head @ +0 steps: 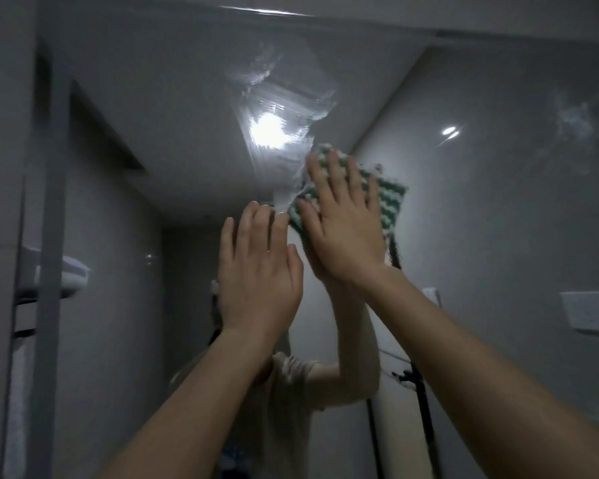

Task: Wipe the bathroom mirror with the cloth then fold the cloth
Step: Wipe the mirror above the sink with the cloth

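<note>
Right hand [346, 233] fingers flat, pressing cloth [386, 198] on mirror [498, 202]; left hand [256, 271] released beside. Risk: wet streaks remain above cloth.

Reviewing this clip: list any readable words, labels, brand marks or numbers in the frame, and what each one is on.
None can be read.
The green-and-white cloth under the right hand shows only a woven pattern, no label.
The mirror carries smears and light glare, no print.
The wall plate reflected at right looks blank; any marking is too blurred to tell.
The left hand covers nothing printed.
</note>
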Motion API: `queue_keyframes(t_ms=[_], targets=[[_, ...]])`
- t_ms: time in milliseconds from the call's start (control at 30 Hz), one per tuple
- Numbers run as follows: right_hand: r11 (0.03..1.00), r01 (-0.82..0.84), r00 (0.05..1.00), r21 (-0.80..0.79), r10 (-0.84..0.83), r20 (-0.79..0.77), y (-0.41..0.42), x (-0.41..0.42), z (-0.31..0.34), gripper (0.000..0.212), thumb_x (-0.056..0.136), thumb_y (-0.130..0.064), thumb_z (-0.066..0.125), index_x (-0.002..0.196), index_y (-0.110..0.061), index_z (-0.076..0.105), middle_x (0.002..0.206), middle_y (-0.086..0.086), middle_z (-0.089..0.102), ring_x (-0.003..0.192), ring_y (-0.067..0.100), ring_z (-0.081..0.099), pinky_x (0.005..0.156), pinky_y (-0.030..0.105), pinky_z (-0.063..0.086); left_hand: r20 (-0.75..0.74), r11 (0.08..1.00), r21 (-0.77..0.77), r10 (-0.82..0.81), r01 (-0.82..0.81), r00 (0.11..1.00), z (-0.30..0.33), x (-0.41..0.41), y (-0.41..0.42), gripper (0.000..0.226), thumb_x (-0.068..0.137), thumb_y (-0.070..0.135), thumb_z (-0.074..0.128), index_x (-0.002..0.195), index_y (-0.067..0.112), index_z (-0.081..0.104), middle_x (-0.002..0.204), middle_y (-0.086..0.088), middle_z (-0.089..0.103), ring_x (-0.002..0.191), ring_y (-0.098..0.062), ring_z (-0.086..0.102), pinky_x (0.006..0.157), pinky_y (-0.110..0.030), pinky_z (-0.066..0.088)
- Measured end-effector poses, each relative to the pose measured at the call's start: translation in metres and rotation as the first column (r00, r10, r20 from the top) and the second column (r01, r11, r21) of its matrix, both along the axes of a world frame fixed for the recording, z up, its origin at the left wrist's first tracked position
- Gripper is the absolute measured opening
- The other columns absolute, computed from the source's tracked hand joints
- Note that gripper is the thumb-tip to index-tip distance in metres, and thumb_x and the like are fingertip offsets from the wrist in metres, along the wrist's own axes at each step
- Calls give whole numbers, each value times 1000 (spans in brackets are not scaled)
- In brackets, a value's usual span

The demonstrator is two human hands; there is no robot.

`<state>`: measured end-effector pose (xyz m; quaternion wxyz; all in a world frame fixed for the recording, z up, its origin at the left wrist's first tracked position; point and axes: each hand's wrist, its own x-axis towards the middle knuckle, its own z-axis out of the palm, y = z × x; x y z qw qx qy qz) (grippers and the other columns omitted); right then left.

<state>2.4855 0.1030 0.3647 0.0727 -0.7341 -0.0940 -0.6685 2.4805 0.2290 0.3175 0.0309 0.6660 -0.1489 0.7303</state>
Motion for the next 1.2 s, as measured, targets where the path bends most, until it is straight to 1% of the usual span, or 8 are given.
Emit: queue_keyframes(t_ms=[100, 300, 600, 700, 800, 933, 1100, 1200], targets=[[970, 23, 1000, -244, -18, 23, 1, -1, 13, 57, 97, -51, 15, 150, -32, 5, 160, -5, 1, 147, 17, -3, 117, 37, -10, -2, 1000, -14, 4, -4, 1000, 0, 1, 0, 46, 91, 27, 33, 126, 1, 48, 132, -18, 49, 131, -29, 38, 112, -45, 21], [930, 33, 999, -366, -30, 14, -45, 3, 32, 55, 94, -55, 9, 146, -40, 0, 159, -9, 1, 146, 11, -4, 118, 37, -6, 8, 999, 10, 32, -32, 999, -2, 3, 0, 41, 89, 28, 32, 122, 7, 44, 130, -16, 47, 131, -31, 38, 112, -48, 23], [997, 21, 1000, 70, -21, 3, -105, 7, 35, 60, 94, -56, 10, 150, -35, 5, 160, -7, 1, 146, 13, -2, 118, 38, -4, -27, 996, 57, 74, -73, 997, 2, 2, -2, 53, 91, 30, 28, 140, 14, 43, 148, -12, 38, 139, -29, 31, 112, -50, 18], [952, 8, 1000, 308, -5, -10, -82, 7, 44, 56, 100, -48, 17, 151, -28, 7, 160, -3, 0, 147, 18, -2, 118, 42, -5, -43, 994, 77, 83, -80, 996, 2, 2, -2, 56, 91, 34, 28, 144, 17, 38, 151, -9, 33, 139, -28, 30, 111, -50, 17], [871, 3, 998, 491, 26, -52, -45, 3, 60, 57, 101, -45, 17, 152, -23, 4, 160, 3, -4, 146, 25, -6, 117, 47, -7, 12, 980, 167, 104, -105, 994, 16, 0, 4, 51, 87, 33, 38, 130, 13, 54, 131, -15, 53, 116, -29, 44, 97, -45, 29], [969, -34, 999, 246, 34, 1, -5, 0, 80, 56, 101, -45, 17, 152, -25, 4, 160, 1, -5, 146, 23, -7, 116, 46, -9, 134, 965, 221, 116, -144, 984, 62, 0, 10, 37, 84, 32, 40, 109, 12, 60, 100, -14, 55, 93, -28, 42, 80, -39, 31], [979, -8, 999, -203, 16, 37, -28, -1, 108, 54, 100, -51, 20, 149, -39, 3, 159, -8, -4, 146, 14, -6, 118, 39, -7, -53, 995, -53, 86, -88, 995, 91, 0, -2, 53, 92, 37, 17, 138, 20, 35, 145, -10, 31, 134, -28, 29, 112, -47, 20], [962, 4, 999, -273, 5, 34, -56, 2, 122, 52, 100, -51, 20, 149, -41, 4, 159, -11, -1, 146, 11, -2, 118, 37, -5, -31, 991, -77, 110, -112, 993, 91, 3, -7, 56, 92, 36, 16, 145, 24, 26, 155, -5, 20, 142, -26, 17, 114, -48, 9]])
